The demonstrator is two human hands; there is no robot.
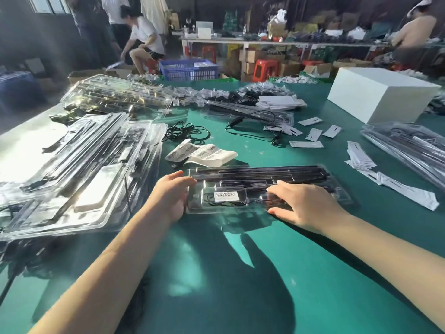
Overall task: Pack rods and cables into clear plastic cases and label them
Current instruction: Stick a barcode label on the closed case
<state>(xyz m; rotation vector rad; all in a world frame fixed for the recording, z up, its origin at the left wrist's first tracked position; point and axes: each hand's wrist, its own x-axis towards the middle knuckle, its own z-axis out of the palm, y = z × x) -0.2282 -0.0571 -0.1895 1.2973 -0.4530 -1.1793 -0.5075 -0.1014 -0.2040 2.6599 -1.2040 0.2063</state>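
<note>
A clear plastic case (313, 175) lies flat on the green table in front of me. Black rods (265, 171) fill its far slots, and a thin black cable sits in a near pocket. A white barcode label (225, 195) is stuck on the lid at its left part. My left hand (172, 195) grips the case's left end, thumb on top. My right hand (301, 203) rests flat on the lid toward the right, fingers spread and pressing down. A strip of barcode labels (204, 154) lies just beyond the case.
Stacks of clear cases (79, 165) lie at my left, with more (407, 145) at the right edge. Loose black cables (187, 133) and small white cards (310, 135) are scattered past the labels. A white box (378, 92) stands far right. People work in the background.
</note>
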